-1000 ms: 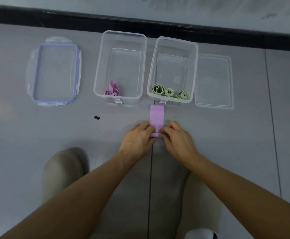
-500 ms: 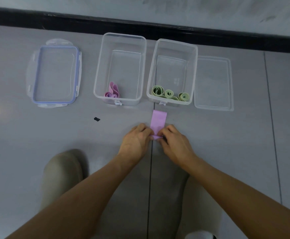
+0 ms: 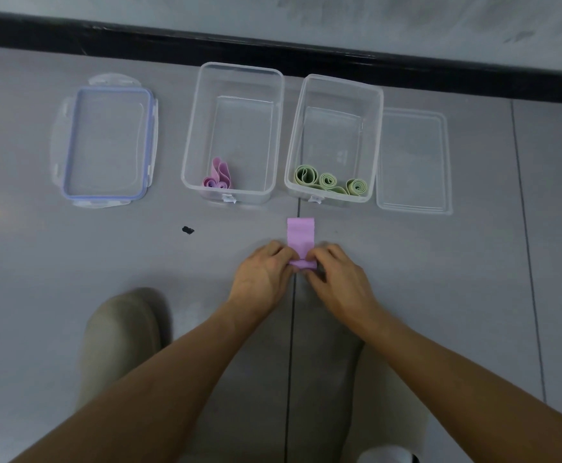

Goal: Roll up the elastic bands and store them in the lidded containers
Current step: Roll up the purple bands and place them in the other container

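head view: two hands on a half-rolled purple band

a purple elastic band (image 3: 301, 233) lies on the grey surface (image 3: 72, 262), just in front of the two open containers and a little nearer the right one. its far end is flat and points toward the containers. its near end is curled into a small roll, and that roll sits between the two hands.

the left hand (image 3: 262, 279) grips the roll's left end with curled fingers, thumb tucked against it. the right hand (image 3: 338, 282) pinches the right end the same way, fingers bent over the top. both hands rest low on the surface, knuckles up, almost touching each other.

beyond the band, the left container (image 3: 242, 128) holds loosely rolled purple bands (image 3: 217, 177) against its near wall. just beside it, the right container (image 3: 334, 135) holds three green rolls (image 3: 329, 182) side by side along its near wall. both containers are clear and uncovered.

a clear lid (image 3: 413, 162) lies flat, touching or nearly touching the right container's right side. a blue-rimmed lid (image 3: 106, 145) lies flat to the left of the left container, apart from it.

a small black speck (image 3: 188, 230) sits on the surface left of the hands. a dark seam (image 3: 291, 345) runs through the surface under the hands. a black strip (image 3: 272, 45) crosses behind the containers. a knee in beige cloth (image 3: 119, 335) shows below the left forearm.
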Tool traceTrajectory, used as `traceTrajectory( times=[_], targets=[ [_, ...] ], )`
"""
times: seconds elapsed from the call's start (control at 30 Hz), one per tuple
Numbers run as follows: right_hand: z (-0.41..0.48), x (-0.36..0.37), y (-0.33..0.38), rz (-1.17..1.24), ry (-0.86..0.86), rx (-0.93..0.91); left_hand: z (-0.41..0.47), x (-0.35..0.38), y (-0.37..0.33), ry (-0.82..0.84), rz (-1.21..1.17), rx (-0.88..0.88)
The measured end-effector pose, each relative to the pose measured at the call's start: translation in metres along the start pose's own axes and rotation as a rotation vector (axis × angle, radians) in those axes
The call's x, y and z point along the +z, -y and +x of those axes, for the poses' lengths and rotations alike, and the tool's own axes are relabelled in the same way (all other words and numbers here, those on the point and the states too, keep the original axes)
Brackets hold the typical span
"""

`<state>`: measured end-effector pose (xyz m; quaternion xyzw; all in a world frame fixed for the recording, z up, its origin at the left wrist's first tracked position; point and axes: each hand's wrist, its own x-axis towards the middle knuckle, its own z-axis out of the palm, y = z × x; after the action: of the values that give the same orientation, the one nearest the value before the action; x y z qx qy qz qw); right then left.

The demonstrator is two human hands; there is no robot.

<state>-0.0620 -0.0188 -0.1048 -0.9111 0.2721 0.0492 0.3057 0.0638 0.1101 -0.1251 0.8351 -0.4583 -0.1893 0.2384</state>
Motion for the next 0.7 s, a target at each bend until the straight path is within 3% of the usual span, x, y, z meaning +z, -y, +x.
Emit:
traceTrajectory(
  times=[0.23,0.43,0.7],
  targets=[
    [0.004,0.003,-0.001,-0.035,0.031,-0.032,-0.006,-0.002,-0.006,-0.051,-0.011,-0.052],
    [0.006,0.001,0.000,-0.070,0.030,-0.025,-0.004,-0.006,-0.003,-0.047,0.046,0.002],
    [0.009,-0.001,0.004,-0.205,-0.015,-0.103,0.008,-0.006,-0.011,-0.034,0.065,-0.110]
  ],
)
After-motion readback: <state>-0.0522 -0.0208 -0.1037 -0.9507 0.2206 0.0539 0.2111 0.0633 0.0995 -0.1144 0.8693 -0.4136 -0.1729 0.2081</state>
